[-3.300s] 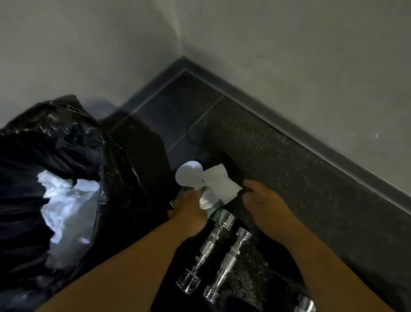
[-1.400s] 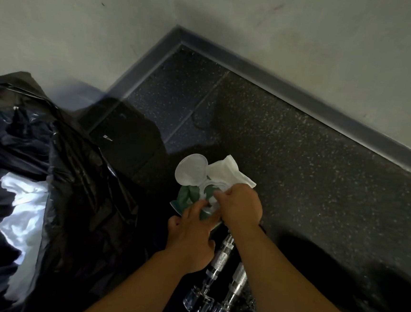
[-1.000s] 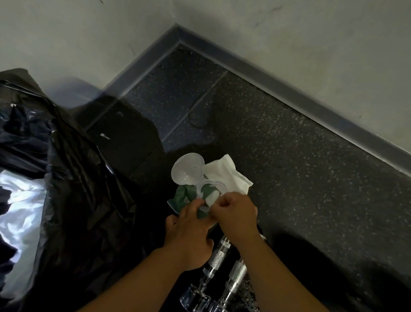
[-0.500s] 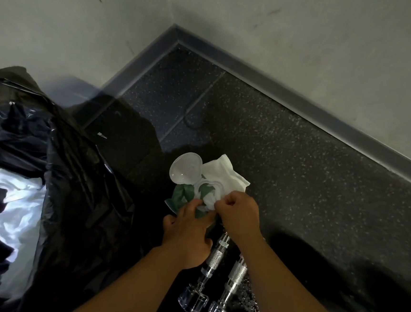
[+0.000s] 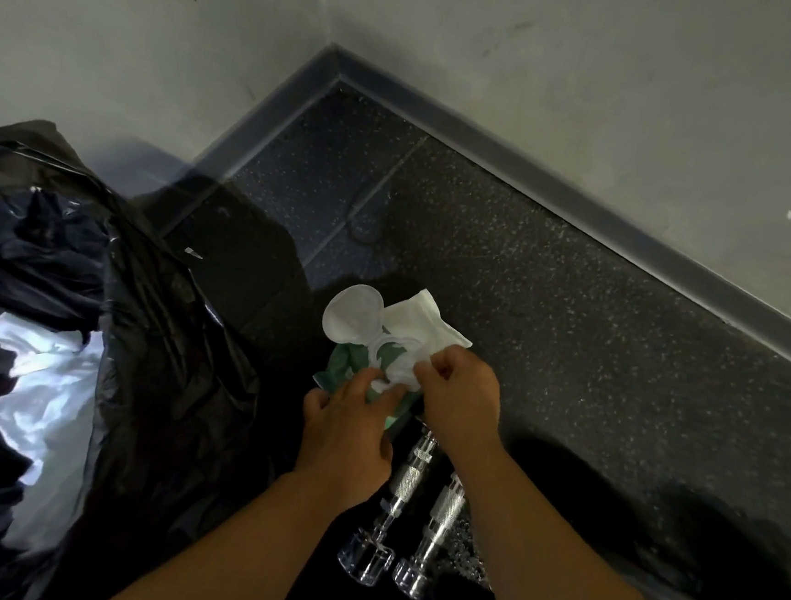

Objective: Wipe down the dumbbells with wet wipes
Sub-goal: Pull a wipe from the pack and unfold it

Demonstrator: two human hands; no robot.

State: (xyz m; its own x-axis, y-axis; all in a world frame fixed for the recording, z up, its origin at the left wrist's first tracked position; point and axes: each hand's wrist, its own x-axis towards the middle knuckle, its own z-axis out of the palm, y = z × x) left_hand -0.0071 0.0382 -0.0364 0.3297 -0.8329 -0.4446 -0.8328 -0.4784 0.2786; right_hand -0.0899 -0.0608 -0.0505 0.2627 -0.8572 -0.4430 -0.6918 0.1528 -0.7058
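A green pack of wet wipes (image 5: 347, 367) lies on the dark floor with its round white lid (image 5: 353, 314) flipped open. My left hand (image 5: 348, 432) presses down on the pack with its fingers spread. My right hand (image 5: 459, 396) pinches a white wipe (image 5: 424, 328) at the pack's opening. Two chrome dumbbells (image 5: 402, 496) with clear end caps lie side by side just below my hands; their far ends are hidden under my wrists.
A large black rubbish bag (image 5: 140, 349) holding crumpled white wipes (image 5: 41, 393) fills the left side. Grey skirting (image 5: 583, 206) and walls meet in a corner ahead. Speckled dark floor (image 5: 619, 343) stretches to the right.
My right hand came from the floor on the right to the pack's opening and took hold of the wipe. Over the last second both hands have barely moved.
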